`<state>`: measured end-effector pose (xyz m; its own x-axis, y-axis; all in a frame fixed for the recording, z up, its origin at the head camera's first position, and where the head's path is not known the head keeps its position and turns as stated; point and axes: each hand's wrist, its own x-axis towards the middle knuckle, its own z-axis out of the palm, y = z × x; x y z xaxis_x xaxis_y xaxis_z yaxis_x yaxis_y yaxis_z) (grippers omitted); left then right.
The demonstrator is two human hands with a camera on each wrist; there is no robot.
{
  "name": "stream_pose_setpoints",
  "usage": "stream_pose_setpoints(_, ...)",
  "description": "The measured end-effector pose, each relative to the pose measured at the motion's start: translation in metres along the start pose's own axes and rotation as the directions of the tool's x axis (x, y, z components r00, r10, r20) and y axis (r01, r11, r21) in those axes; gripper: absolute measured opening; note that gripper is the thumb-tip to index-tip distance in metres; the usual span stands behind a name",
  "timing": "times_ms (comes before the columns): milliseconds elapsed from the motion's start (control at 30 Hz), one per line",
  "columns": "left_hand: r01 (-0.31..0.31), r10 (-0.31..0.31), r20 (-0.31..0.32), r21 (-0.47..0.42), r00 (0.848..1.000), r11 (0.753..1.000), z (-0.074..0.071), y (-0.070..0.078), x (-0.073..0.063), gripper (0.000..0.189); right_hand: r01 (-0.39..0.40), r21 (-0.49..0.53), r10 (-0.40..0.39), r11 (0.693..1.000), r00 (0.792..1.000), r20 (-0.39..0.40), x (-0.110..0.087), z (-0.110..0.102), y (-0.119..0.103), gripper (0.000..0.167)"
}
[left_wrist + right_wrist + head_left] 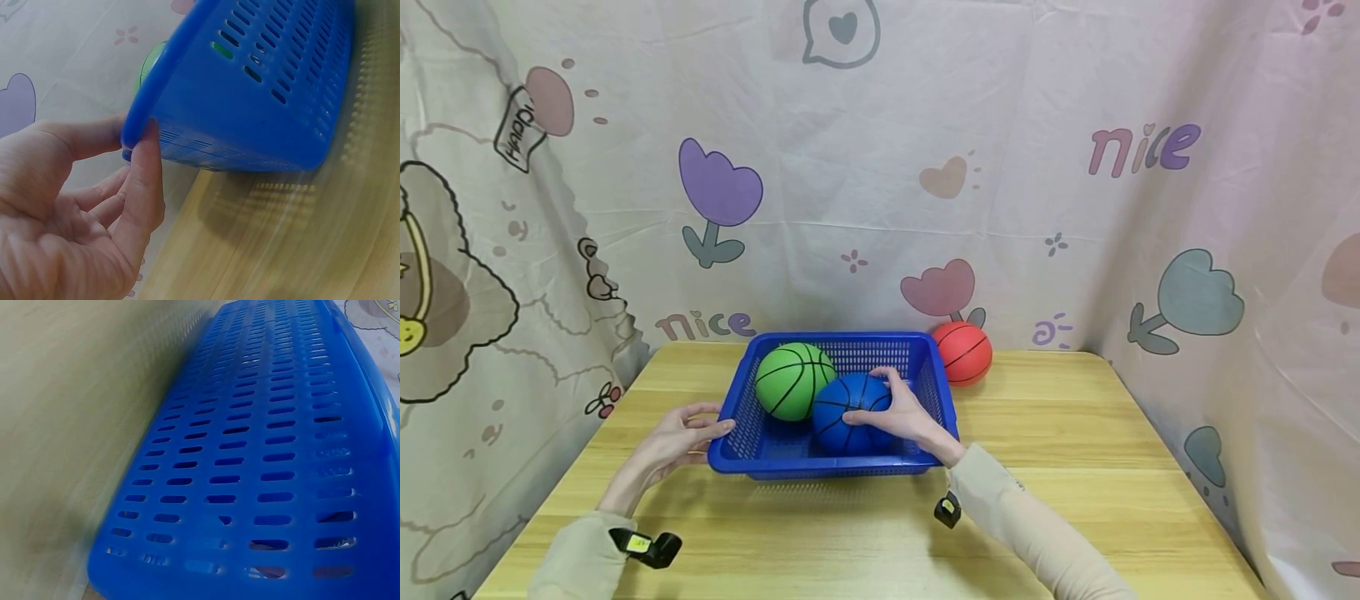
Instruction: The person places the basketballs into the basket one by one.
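Well, behind the blue basket (790, 467), cloth (865, 217) reads "nice" and probably "HAPPY".

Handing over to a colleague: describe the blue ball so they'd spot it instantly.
At the wooden table, find the blue basket. Inside, the blue ball is nearer, right of the green ball; unlike that one, it's gripped by the right hand.

Pale wood-grain table (820, 542), by which a red ball (966, 358) is borne.
The ball is set near the far edge, just to the right of a blue basket (827, 468); the basket is seen low over the tabletop (whether its base is fully rested there cannot be told).
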<state>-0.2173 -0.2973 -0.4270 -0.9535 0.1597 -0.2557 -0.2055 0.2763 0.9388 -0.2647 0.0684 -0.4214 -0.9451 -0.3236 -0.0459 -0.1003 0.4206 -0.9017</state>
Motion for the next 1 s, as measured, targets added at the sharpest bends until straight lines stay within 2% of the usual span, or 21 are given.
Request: stream_pose_setpoints(1000, -0.003, 0.003, 0.009, -0.005, 1.0, 1.0, -0.0008, -0.0015, 0.0009, 0.075, -0.011, -0.033, 0.012, 0.999, 0.999, 0.038, -0.0034, 0.0044, 0.0059, 0.088)
